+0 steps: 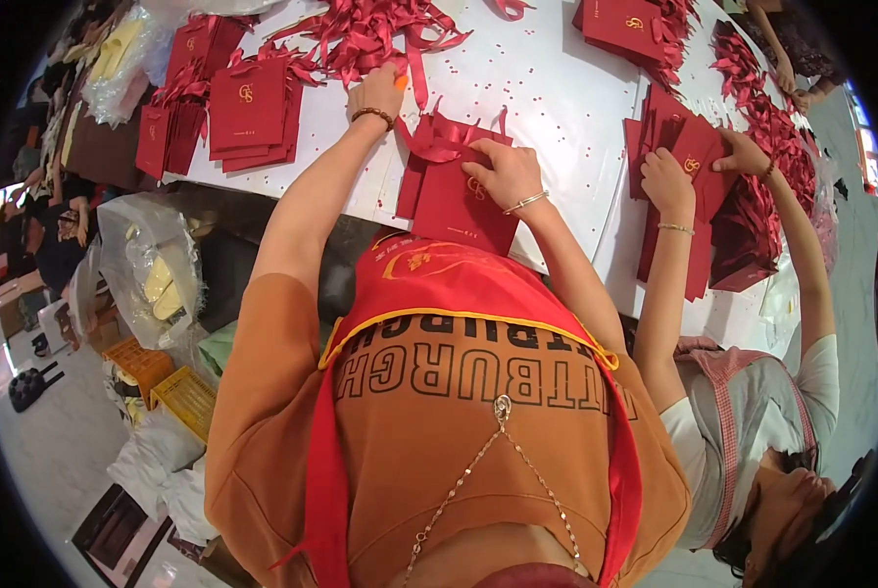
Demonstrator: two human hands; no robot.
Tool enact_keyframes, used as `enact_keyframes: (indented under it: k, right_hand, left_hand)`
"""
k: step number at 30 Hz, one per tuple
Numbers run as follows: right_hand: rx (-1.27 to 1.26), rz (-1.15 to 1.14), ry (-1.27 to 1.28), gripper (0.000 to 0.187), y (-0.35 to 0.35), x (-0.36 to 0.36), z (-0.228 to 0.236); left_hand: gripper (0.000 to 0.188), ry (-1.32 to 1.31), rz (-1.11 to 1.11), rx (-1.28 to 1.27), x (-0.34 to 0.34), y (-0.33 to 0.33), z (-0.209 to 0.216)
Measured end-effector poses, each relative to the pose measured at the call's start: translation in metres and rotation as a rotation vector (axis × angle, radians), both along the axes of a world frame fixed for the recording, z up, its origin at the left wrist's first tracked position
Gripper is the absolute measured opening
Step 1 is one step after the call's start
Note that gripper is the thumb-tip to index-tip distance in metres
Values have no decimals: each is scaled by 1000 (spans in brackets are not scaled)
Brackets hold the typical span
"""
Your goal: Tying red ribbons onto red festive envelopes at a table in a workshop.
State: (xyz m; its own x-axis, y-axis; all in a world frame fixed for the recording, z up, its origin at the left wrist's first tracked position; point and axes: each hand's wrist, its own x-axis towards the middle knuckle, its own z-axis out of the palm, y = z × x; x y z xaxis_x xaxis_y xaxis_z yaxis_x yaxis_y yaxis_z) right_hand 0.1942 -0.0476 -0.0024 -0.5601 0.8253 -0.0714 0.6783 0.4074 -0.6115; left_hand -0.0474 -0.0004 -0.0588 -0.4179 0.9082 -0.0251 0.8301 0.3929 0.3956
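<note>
My left hand (380, 93) reaches to the near edge of a pile of red satin ribbons (361, 39). Its fingers are curled in on a ribbon there, partly hidden, and an orange patch shows at a fingertip. A beaded bracelet circles that wrist. In front of me on the white table (351, 181) lies a small stack of red paper gift bags (449, 211) with gold print. My right hand (510, 178), with a metal bangle at the wrist, rests on the top bag, thumb and finger closed at its upper edge. A loose red ribbon (429, 147) lies across that edge.
Stacked red bags (248, 108) stand at the left, and more (620, 29) at the far right. Beside me on the right, a co-worker's hands (666, 186) handle red bags (689, 147). Plastic-wrapped goods (160, 274) and yellow crates (184, 400) sit below the table's left edge.
</note>
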Motion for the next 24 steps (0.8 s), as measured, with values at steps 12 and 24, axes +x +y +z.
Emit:
enact_keyframes:
  k: [12,24]
  right_hand:
    - [-65,-19,21,28,13,-1,-3]
    - [253,30,-32,30,5,-19,-5]
  left_hand:
    - [33,-957,81,499,-41,-14,59]
    - [28,-804,-359,-44,41,-54,41]
